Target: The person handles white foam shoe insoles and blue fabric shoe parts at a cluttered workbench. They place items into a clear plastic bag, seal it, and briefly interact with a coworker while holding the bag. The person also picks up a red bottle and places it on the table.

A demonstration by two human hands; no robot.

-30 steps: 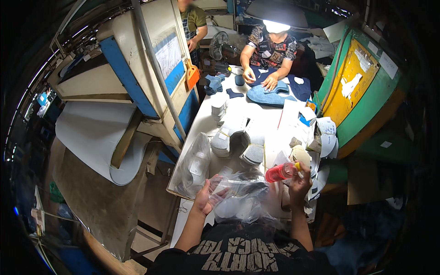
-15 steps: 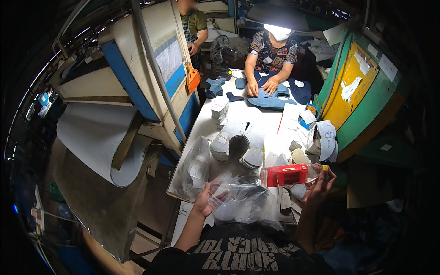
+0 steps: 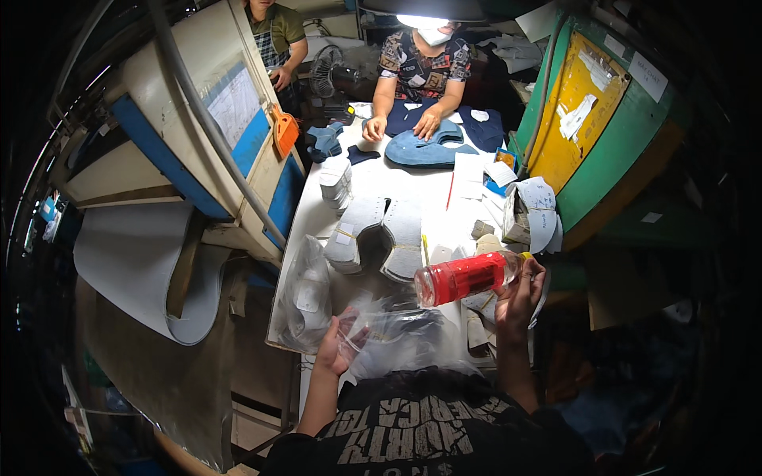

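My right hand point(image 3: 520, 295) is closed around the neck end of a clear plastic bottle point(image 3: 468, 278) with a red label and a yellow cap. The bottle lies nearly level above the table, its cap end slightly higher than its base. Lower left, my left hand point(image 3: 337, 343) grips a crumpled clear plastic bag point(image 3: 401, 337), which spreads in front of my chest. Beside that hand, another clear bag point(image 3: 305, 297) with pale pieces inside rests on the table's left edge. Just beyond are stacks of light grey cut pieces point(image 3: 349, 242).
Across the white table point(image 3: 397, 186), a masked co-worker handles blue pieces point(image 3: 425, 149) under a lamp. Card stacks point(image 3: 532, 210) crowd the right side beside a green and yellow machine point(image 3: 579, 119). A cream and blue machine point(image 3: 190, 103) stands left; another person is behind it.
The whole view has shifted, so the scene sits farther left and higher. The bottle has tilted, its cap end rising relative to its base. Both hands keep their holds.
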